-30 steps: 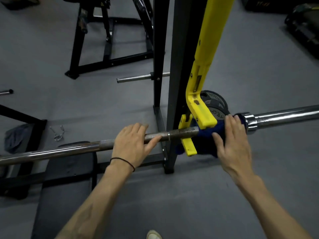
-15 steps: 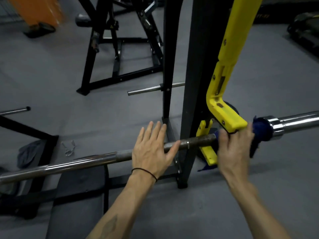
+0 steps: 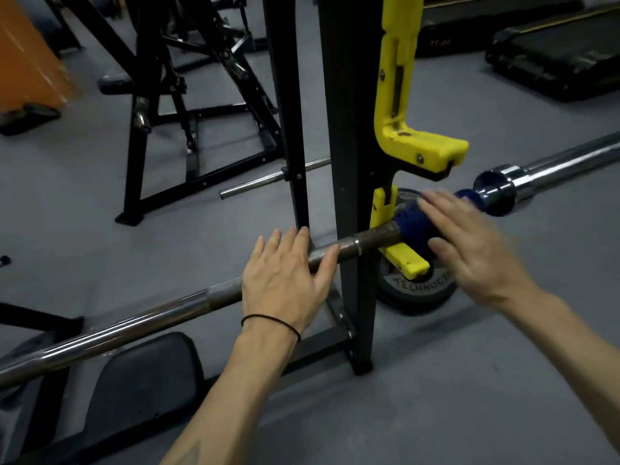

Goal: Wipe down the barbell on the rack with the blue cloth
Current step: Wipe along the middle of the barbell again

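**Cloth at the collar end, both hands on the bar**

Since the earlier frame the right hand (image 3: 469, 250) sits further out along the shaft, and more of the yellow hook (image 3: 419, 147) shows clear above it. View has tipped up too; the weight plate (image 3: 419, 290) on the floor now shows below the bar.

- Barbell (image 3: 134, 327) runs from lower left up to upper right, resting on the lower yellow catch (image 3: 406, 260) of the black rack upright (image 3: 349, 162).
- Blue cloth (image 3: 411, 224) is wrapped round the shaft just right of the upright, between the catch and the chrome collar (image 3: 496, 193). A second patch of blue shows right against the collar.
- Right hand lies over the cloth, fingers straight and together, thumb underneath near the catch. Blurred; whether it grips or only presses, cannot tell.
- Left hand (image 3: 285, 280) rests flat on the knurled shaft just left of the upright, fingers straight and slightly spread, thumb tip touching the bar. A black band sits at its wrist.
- Room: tight at the cloth, hemmed by upright, catch and collar. Sleeve (image 3: 570, 159) beyond the collar is bare. Left of the left hand the shaft runs unobstructed to the frame edge.
- Black bench pad (image 3: 144, 387) sits under the bar at lower left. Grey floor (image 3: 503, 380) lies open at the right.
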### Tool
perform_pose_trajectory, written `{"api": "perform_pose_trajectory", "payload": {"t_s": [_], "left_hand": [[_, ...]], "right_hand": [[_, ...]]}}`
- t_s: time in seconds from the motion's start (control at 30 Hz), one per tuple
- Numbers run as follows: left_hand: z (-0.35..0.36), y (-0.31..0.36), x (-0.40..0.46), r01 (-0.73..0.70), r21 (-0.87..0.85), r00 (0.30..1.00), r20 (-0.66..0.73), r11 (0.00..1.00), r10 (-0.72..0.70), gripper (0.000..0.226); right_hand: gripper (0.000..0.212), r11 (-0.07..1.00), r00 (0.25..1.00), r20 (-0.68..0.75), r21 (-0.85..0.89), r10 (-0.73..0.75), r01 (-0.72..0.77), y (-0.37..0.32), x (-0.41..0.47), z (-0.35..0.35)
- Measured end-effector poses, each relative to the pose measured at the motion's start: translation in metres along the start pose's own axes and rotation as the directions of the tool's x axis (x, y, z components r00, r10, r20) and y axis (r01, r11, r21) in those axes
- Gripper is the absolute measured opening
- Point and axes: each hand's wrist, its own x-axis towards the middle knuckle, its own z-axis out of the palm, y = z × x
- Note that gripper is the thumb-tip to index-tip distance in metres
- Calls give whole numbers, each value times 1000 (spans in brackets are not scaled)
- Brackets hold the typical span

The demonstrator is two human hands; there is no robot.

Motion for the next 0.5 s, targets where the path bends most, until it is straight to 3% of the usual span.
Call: {"api": "perform_pose_trajectory", "payload": {"t_s": [0.07, 0.17, 0.23, 0.3, 0.37, 0.43, 0.5], "left_hand": [[-1, 1, -1, -10, 5, 1000, -16, 1000, 10, 79], [-7, 2, -2, -2, 48, 996, -84, 999, 6, 69], [-9, 1, -4, 9, 90, 996, -91, 996, -1, 66], [-8, -1, -5, 12, 119, 995, -96, 993, 0, 67], [-4, -4, -6, 3, 121, 992, -129, 993, 12, 66], [-3, -3, -3, -13, 119, 988, -150, 993, 31, 64], [1, -6, -5, -34, 103, 979, -195, 994, 54, 63]], "right_hand": [[67, 994, 991, -85, -17, 103, -105, 28, -1, -5], [62, 942, 910, -245, 119, 333, -313, 8, 2, 19], [54, 963, 943, -203, 112, 265, -246, -15, 0, 36], [53, 1000, 995, -101, -11, 9, -10, -8, -6, 23], [54, 985, 996, -28, -152, -87, 82, 18, -7, 6], [58, 986, 994, -93, -155, 52, -66, 37, -3, -4], [64, 975, 948, -255, -64, 192, -215, 24, -5, 15]]}}
